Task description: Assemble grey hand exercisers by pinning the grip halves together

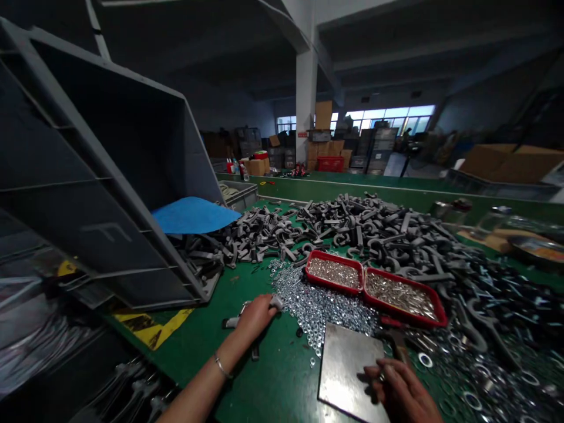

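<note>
Along the left edge of the bench [277,376]: one tipped grey crate [88,235].
Steel plate [346,367]: one, toward the near edge.
Red trays [335,286]: two, beyond it.
Right hand [400,388]: half-curled over the plate; contents, cannot tell.
Left hand [256,314]: closed around one grey part [277,302].
Grey part: toward the near-left corner; probably light, stiff; best held mid-length.

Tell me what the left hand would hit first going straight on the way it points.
Beyond the grey part at its fingertips, the left hand would probably meet the small silver pieces first; its height above the table is unclear.
</note>
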Motion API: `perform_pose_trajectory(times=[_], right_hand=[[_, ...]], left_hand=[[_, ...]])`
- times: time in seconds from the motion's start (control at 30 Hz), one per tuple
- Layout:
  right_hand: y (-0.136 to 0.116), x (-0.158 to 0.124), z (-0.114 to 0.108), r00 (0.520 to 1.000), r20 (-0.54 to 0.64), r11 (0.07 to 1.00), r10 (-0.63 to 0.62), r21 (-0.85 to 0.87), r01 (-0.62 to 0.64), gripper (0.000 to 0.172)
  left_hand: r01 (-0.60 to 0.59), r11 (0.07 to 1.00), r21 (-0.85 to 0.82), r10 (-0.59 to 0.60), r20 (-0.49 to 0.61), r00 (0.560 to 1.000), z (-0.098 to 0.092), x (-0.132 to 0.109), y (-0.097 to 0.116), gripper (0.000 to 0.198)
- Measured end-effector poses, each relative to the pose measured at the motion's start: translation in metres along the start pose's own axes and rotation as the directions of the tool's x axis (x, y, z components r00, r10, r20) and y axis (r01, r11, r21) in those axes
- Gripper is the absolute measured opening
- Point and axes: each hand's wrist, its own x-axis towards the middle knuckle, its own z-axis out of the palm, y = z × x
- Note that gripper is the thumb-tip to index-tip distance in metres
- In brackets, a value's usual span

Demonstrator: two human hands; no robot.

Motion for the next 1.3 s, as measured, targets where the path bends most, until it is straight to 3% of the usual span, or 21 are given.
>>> perform_pose_trajectory(times=[0.2, 0.3, 0.43, 0.5, 0.57, 0.63, 0.7, 0.77, 0.87, 0.97, 1.1, 1.3], right_hand=[[0.003, 0.013, 0.022, 1.0, 0.001, 0.981, 0.012, 0.194, -0.012, 0.039], [0.011, 0.014, 0.022, 0.994, 0.048, 0.926, 0.099, 0.362, -0.109, 0.034], [0.019, 0.01, 0.017, 0.963, 0.196, 0.826, 0.184, 0.501, -0.26, 0.03], [0.02, 0.009, 0.018, 0.959, 0.239, 0.846, 0.151, 0.471, -0.25, 0.029], [0.018, 0.008, 0.022, 0.958, 0.267, 0.894, 0.108, 0.396, -0.211, 0.03], [0.017, 0.007, 0.026, 0.951, 0.295, 0.933, 0.088, 0.311, -0.182, 0.033], [0.017, 0.006, 0.031, 0.942, 0.326, 0.957, 0.085, 0.236, -0.167, 0.036], [0.016, 0.004, 0.035, 0.935, 0.342, 0.971, 0.097, 0.173, -0.165, 0.037], [0.012, -0.003, 0.04, 0.934, 0.343, 0.979, 0.102, 0.134, -0.156, 0.035], [0.008, -0.012, 0.042, 0.926, 0.37, 0.981, 0.075, 0.14, -0.136, 0.035], [0.005, -0.018, 0.043, 0.922, 0.383, 0.982, 0.058, 0.147, -0.122, 0.035], [0.003, -0.022, 0.045, 0.905, 0.413, 0.953, 0.102, 0.219, -0.208, 0.03]], left_hand=[[-0.047, 0.985, 0.167, 0.03, 0.105, 0.994, 0.011, 0.022, -0.005, 0.007], [-0.063, 0.976, 0.207, 0.036, 0.132, 0.991, 0.012, 0.027, -0.007, 0.005], [-0.067, 0.974, 0.218, 0.042, 0.117, 0.992, 0.006, 0.021, -0.009, 0.008], [-0.035, 0.988, 0.147, 0.022, 0.089, 0.996, 0.002, 0.011, -0.005, 0.014], [0.067, 0.991, -0.114, -0.059, 0.07, 0.996, 0.003, -0.005, 0.005, 0.024], [0.18, 0.858, -0.48, -0.133, 0.131, 0.982, 0.012, -0.026, 0.022, 0.032], [0.247, 0.65, -0.719, -0.102, 0.24, 0.965, 0.031, -0.049, 0.043, 0.037], [0.296, 0.489, -0.82, -0.033, 0.322, 0.946, 0.055, -0.069, 0.064, 0.038], [0.349, 0.341, -0.873, 0.058, 0.39, 0.919, 0.085, -0.088, 0.085, 0.04], [0.382, 0.271, -0.884, 0.087, 0.417, 0.905, 0.096, -0.098, 0.095, 0.04], [0.418, 0.232, -0.879, 0.086, 0.446, 0.891, 0.093, -0.107, 0.098, 0.04], [0.432, 0.136, -0.892, 0.059, 0.442, 0.895, 0.094, -0.118, 0.098, 0.041]])
